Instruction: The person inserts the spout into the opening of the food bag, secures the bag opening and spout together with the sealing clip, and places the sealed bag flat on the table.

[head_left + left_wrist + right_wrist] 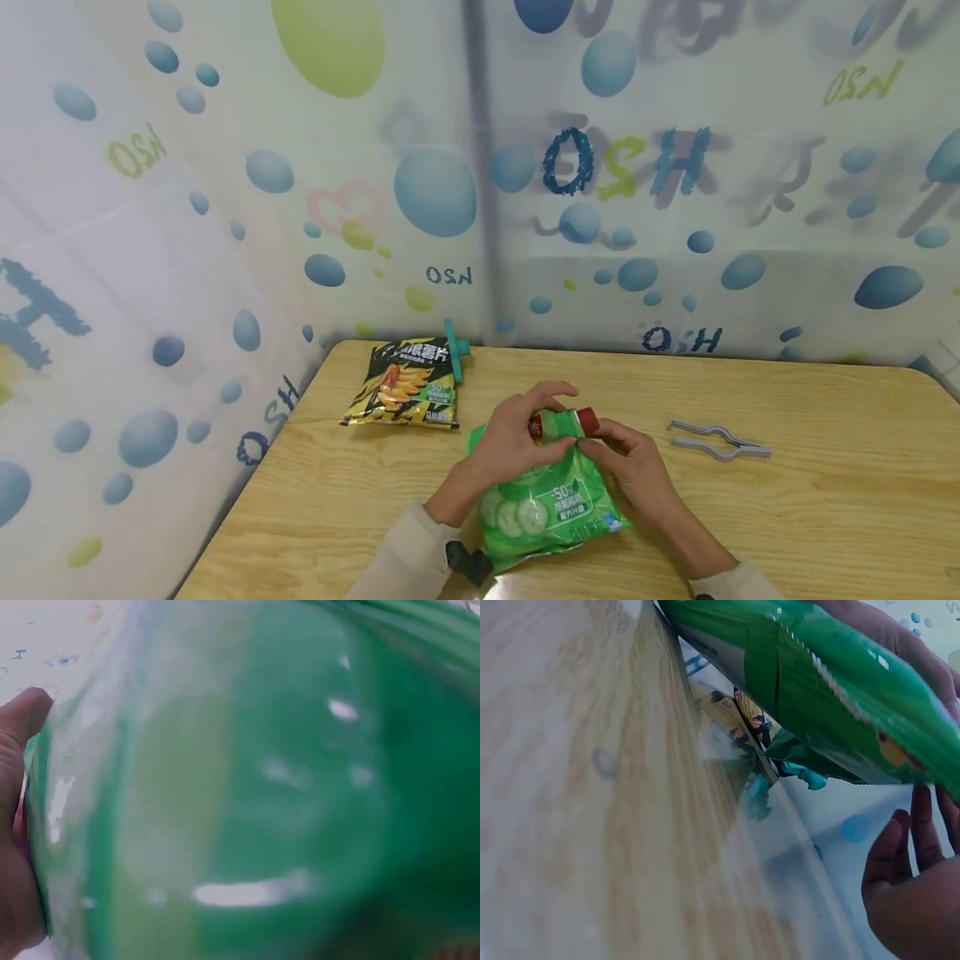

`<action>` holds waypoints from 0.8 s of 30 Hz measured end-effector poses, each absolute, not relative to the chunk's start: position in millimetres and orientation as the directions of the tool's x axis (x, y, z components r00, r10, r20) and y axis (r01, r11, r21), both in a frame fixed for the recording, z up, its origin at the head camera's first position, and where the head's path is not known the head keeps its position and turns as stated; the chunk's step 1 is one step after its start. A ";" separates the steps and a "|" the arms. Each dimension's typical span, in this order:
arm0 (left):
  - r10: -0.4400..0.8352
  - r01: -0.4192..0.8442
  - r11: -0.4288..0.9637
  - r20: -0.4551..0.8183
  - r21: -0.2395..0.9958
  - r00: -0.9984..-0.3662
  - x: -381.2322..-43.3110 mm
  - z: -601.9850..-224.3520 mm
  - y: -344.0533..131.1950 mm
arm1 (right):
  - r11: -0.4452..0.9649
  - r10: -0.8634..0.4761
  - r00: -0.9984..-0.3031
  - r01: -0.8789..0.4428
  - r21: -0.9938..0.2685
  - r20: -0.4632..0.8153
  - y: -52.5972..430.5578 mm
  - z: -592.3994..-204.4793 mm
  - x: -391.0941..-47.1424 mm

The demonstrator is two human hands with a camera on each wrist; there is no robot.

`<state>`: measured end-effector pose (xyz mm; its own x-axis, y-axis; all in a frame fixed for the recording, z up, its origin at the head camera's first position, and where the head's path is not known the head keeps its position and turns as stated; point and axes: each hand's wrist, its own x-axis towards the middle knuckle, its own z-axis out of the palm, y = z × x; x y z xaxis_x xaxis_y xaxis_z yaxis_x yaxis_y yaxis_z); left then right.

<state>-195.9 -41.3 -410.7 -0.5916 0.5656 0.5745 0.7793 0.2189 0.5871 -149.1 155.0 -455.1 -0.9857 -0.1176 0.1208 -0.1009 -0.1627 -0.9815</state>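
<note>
A green chip bag [551, 512] with cucumber slices printed on it stands tilted over the near part of the table. My left hand [510, 442] grips its upper left, thumb across the front and fingers behind the top edge. At the upper right, my right hand [637, 471] pinches the edge near a red corner, its thumb meeting the left thumb. The bag's top looks folded over between the hands. In the left wrist view the shiny green bag [247, 787] fills most of the picture. The right wrist view shows the bag's underside [817, 697] above my right hand [915, 892].
A black and yellow chip bag [405, 387] lies at the back left, a teal bag clip [453, 354] along its right edge. To the right rests a grey bag clip [753, 451], its two arms spread. A printed curtain [525, 275] hangs behind the wooden table [840, 500].
</note>
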 end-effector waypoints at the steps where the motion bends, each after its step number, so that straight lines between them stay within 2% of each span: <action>1: 0.564 0.785 0.202 0.586 0.586 -0.582 -196.6 -411.2 -41.2 | -0.154 -0.120 -0.986 -0.100 -0.983 0.119 155.5 -455.4 -149.6; 6: 0.548 0.797 0.167 0.618 0.580 -0.564 -199.3 -413.6 -41.1 | -0.067 -0.128 -0.985 -0.108 -0.992 0.116 157.8 -454.5 -150.9; 11: 0.525 0.783 0.198 0.610 0.590 -0.593 -200.0 -413.1 -41.9 | 0.075 -0.113 -0.977 -0.190 -0.979 0.181 169.9 -450.5 -148.4; 17: 0.497 0.763 0.219 0.603 0.609 -0.624 -201.0 -412.3 -43.6 | 0.153 0.020 -0.952 -0.300 -0.942 0.307 203.5 -444.5 -142.9; 24: 0.481 0.741 0.243 0.585 0.627 -0.653 -201.7 -412.9 -46.0 | 0.195 0.153 -0.936 -0.285 -0.939 0.316 247.4 -453.2 -128.6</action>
